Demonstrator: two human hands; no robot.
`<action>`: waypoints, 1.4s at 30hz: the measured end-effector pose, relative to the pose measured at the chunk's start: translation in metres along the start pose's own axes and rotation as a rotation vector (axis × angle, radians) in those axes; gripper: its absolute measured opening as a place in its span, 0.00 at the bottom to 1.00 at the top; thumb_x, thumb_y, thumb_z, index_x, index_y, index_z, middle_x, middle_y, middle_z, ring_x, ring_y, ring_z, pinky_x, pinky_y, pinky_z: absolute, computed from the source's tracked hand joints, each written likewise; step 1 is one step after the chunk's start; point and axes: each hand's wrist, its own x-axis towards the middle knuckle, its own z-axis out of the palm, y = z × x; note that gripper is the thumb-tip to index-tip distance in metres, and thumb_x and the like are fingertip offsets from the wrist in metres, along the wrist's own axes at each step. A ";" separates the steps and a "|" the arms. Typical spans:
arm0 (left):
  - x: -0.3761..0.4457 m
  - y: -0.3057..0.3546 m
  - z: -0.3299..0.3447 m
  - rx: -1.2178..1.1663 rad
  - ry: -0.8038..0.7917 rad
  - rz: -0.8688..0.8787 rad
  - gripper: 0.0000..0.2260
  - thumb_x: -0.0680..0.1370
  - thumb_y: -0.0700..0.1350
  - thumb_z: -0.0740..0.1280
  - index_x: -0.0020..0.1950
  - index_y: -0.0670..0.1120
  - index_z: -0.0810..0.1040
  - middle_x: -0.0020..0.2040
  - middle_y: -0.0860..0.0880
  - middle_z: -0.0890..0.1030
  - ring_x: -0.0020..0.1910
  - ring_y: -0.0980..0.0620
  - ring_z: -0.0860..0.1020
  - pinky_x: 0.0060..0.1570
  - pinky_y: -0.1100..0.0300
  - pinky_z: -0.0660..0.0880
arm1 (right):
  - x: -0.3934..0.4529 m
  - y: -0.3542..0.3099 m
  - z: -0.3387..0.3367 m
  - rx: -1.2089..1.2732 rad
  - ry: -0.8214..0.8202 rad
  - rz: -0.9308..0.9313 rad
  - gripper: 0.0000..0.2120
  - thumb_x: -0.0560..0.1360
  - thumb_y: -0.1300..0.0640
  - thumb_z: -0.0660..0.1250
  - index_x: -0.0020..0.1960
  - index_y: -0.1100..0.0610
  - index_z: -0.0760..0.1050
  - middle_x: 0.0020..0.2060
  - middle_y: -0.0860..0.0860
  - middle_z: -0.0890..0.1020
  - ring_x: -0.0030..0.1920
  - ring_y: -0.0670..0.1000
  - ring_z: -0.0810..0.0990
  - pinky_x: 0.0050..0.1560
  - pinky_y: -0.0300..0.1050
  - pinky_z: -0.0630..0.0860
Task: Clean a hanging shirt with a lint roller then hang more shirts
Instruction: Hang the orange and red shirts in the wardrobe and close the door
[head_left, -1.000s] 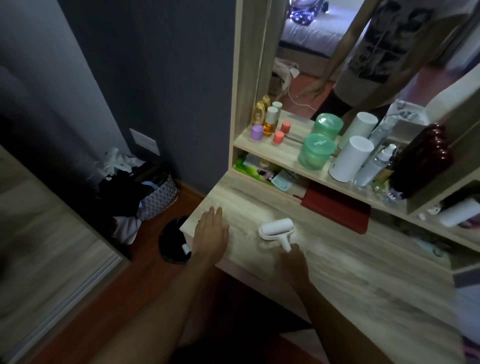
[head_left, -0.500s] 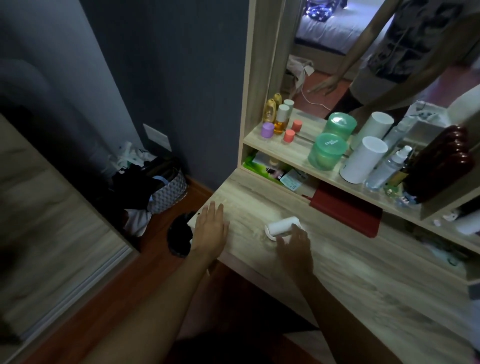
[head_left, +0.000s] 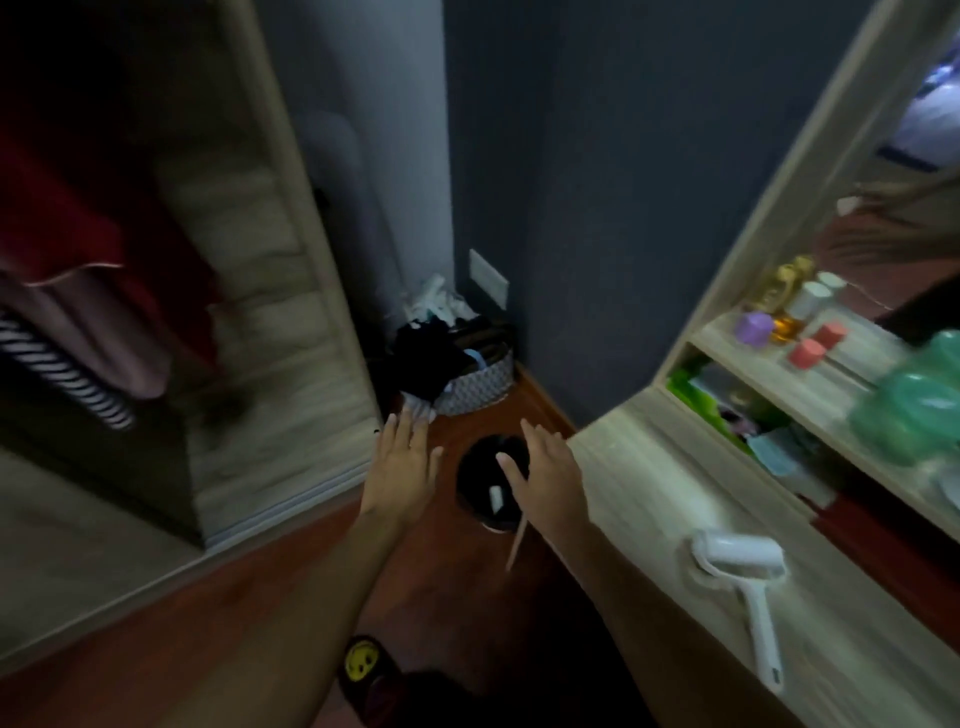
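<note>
The white lint roller (head_left: 743, 582) lies on the wooden vanity top (head_left: 644, 499) at the lower right, handle pointing toward me, with no hand on it. My left hand (head_left: 402, 467) and my right hand (head_left: 545, 475) are both held out flat over the floor, fingers apart and empty, to the left of the vanity. At the far left, clothes hang in the open wardrobe: a red garment (head_left: 67, 218), a pinkish one (head_left: 104, 332) and a black-and-white striped one (head_left: 67, 374).
A patterned basket (head_left: 475, 387) heaped with dark and white clothes stands in the corner. A small black bin (head_left: 488, 483) sits on the red-brown floor under my right hand. Bottles and jars (head_left: 795, 317) fill the vanity shelf. The wardrobe's wooden side panel (head_left: 280, 312) is left of centre.
My right hand let go of the lint roller, which stays on the vanity. My view swung left toward the wardrobe and both hands moved off the vanity over the floor.
</note>
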 end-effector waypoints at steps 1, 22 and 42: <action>0.002 -0.018 -0.009 0.017 0.019 -0.027 0.24 0.83 0.51 0.54 0.76 0.43 0.60 0.77 0.39 0.58 0.76 0.39 0.57 0.74 0.44 0.55 | 0.010 -0.019 0.004 0.006 -0.015 -0.039 0.32 0.78 0.36 0.51 0.77 0.51 0.57 0.75 0.53 0.65 0.76 0.57 0.58 0.74 0.54 0.60; 0.153 -0.255 -0.392 0.312 0.825 0.044 0.24 0.77 0.56 0.56 0.70 0.48 0.67 0.71 0.44 0.72 0.70 0.45 0.69 0.63 0.49 0.71 | 0.228 -0.488 -0.088 0.375 0.255 -0.701 0.40 0.64 0.20 0.40 0.71 0.36 0.57 0.73 0.47 0.68 0.75 0.53 0.63 0.70 0.44 0.61; 0.245 -0.295 -0.702 0.653 1.161 -0.138 0.25 0.79 0.41 0.63 0.75 0.49 0.62 0.78 0.45 0.58 0.78 0.45 0.51 0.75 0.50 0.47 | 0.362 -0.743 -0.291 0.146 0.608 -1.053 0.23 0.79 0.49 0.62 0.73 0.43 0.61 0.75 0.48 0.61 0.74 0.52 0.60 0.70 0.54 0.64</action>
